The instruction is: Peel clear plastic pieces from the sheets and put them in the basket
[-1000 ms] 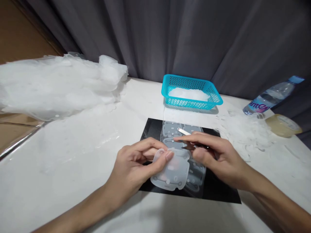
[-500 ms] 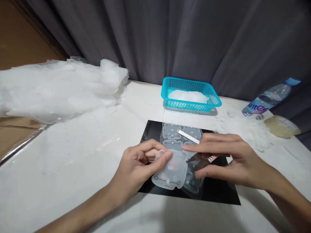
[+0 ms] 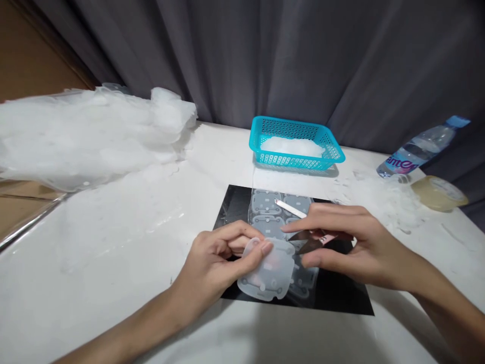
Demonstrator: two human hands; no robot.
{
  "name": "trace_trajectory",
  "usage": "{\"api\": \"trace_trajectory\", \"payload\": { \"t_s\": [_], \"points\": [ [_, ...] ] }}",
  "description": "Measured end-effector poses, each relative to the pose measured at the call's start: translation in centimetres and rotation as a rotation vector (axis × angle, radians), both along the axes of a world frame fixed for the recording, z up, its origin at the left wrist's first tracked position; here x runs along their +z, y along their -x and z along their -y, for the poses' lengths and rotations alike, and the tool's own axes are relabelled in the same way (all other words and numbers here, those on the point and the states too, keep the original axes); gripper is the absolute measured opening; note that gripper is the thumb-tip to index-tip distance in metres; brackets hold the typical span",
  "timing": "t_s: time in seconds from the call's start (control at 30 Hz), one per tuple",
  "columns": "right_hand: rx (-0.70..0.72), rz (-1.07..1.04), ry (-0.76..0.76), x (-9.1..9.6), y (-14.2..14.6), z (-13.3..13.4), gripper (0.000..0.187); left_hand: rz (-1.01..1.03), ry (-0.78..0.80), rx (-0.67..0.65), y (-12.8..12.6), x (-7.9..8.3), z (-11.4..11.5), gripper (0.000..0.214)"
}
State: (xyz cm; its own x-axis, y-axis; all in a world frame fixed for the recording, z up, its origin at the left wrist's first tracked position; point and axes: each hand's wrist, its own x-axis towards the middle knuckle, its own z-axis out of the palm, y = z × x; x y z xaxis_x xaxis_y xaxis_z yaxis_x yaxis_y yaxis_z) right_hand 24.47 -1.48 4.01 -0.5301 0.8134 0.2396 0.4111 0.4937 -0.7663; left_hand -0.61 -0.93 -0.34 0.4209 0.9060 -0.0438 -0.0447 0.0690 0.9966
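Note:
My left hand [image 3: 231,265] pinches a translucent frosted plastic piece [image 3: 271,278], rounded and notched, between thumb and forefinger. Just right of it, my right hand [image 3: 341,242] holds small scissors [image 3: 305,243] with dark blades and a pinkish handle, partly hidden by the fingers. The blades lie close to the piece's right edge; contact is unclear. A slim white stick [image 3: 291,208] with a dark tip projects from behind my right fingers; whether they grip it is hidden. Below the hands, a clear sheet of similar shapes [image 3: 267,227] lies on a black mat [image 3: 235,205].
A turquoise basket [image 3: 299,163] holding white pieces stands behind the mat. Left, a large heap of translucent plastic [image 3: 94,136] rests by cardboard. Scraps [image 3: 394,202], a water bottle [image 3: 413,149] and a yellowish tape roll [image 3: 441,193] lie at right. A grey curtain [image 3: 227,60] hangs behind.
The plastic piece has shifted slightly right and down in my left hand. My right hand has moved slightly left and up with the scissors, and the view has shifted a little.

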Motion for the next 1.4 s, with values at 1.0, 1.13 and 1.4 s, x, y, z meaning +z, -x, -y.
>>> {"api": "trace_trajectory", "payload": {
  "t_s": [1.0,1.13,1.4],
  "points": [
    [-0.048,-0.018,0.101,-0.6,0.2,-0.5,0.028,-0.172,-0.147,-0.013,0.7,0.5,-0.5,0.023],
    [-0.003,-0.084,0.127,-1.1,1.2,-0.2,0.014,-0.079,-0.108,0.0,0.6,0.6,-0.3,0.024],
    [-0.122,-0.297,0.385,-2.2,2.1,0.3,0.009,0.076,0.022,0.002,0.4,0.8,0.0,0.016]
  ]
}}
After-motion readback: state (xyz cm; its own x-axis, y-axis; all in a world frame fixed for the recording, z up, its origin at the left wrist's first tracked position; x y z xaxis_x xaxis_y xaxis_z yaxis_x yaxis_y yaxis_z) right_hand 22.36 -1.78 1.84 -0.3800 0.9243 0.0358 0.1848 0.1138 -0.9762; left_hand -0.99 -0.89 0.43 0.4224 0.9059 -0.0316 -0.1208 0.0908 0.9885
